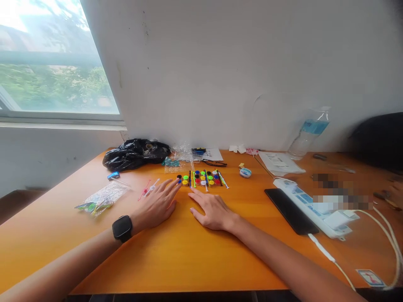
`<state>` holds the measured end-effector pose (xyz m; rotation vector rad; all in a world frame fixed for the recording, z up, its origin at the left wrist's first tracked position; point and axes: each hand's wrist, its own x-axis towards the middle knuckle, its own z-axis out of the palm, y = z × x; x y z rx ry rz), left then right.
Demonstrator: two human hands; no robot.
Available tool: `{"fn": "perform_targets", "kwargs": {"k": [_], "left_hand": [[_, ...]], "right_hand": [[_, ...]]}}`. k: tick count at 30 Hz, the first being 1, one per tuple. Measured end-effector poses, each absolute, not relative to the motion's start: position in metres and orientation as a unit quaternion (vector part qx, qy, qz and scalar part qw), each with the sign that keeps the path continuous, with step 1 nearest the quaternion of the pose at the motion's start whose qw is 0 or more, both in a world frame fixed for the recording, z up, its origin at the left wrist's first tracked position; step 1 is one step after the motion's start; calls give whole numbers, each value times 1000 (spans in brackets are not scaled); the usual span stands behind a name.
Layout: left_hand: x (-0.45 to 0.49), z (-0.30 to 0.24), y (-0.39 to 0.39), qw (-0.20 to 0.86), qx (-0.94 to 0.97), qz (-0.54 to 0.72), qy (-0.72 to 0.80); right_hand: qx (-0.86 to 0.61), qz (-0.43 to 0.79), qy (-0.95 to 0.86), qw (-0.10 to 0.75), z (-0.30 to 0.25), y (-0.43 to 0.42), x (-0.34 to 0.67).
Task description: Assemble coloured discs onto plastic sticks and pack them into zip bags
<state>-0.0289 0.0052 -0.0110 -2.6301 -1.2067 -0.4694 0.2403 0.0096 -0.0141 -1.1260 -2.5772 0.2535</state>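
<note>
My left hand (158,202), wearing a black watch (122,228), is spread palm down over the wooden table. Its fingertips reach the near left edge of a group of small coloured plastic discs (211,178) and thin rods (224,180). My right hand (214,208) lies low over the table just in front of the same pieces, fingers extended and holding nothing. Left of the left hand are a red rod piece (145,190) and a white rod piece (153,185). Further left lies a clear bag (105,195) with coloured pieces inside.
A crumpled black plastic bag (132,155) lies at the back left, near a small blue object (113,175). On the right are a phone (291,210), a white power strip (302,197) with cables, a plastic bottle (310,133) and a round container (245,173).
</note>
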Motion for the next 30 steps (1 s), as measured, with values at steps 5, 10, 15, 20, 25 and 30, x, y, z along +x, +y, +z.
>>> {"fn": "perform_targets", "kwargs": {"k": [5, 10, 15, 20, 25, 30], "left_hand": [[0, -9, 26, 118, -860, -178, -464], [9, -11, 27, 92, -857, -198, -468], [8, -12, 24, 77, -866, -206, -450], [10, -1, 23, 73, -896, -183, -399], [9, 6, 23, 69, -898, -171, -399], [5, 4, 23, 38, -896, -190, -400]], "right_hand": [[-382, 86, -906, 159, -14, 10, 240], [-381, 85, -906, 161, -11, 11, 240], [-371, 88, -911, 155, -9, 14, 240], [-367, 92, -911, 164, -10, 15, 239], [-361, 95, -911, 172, -9, 13, 241], [-344, 102, -915, 184, -10, 11, 246]]}}
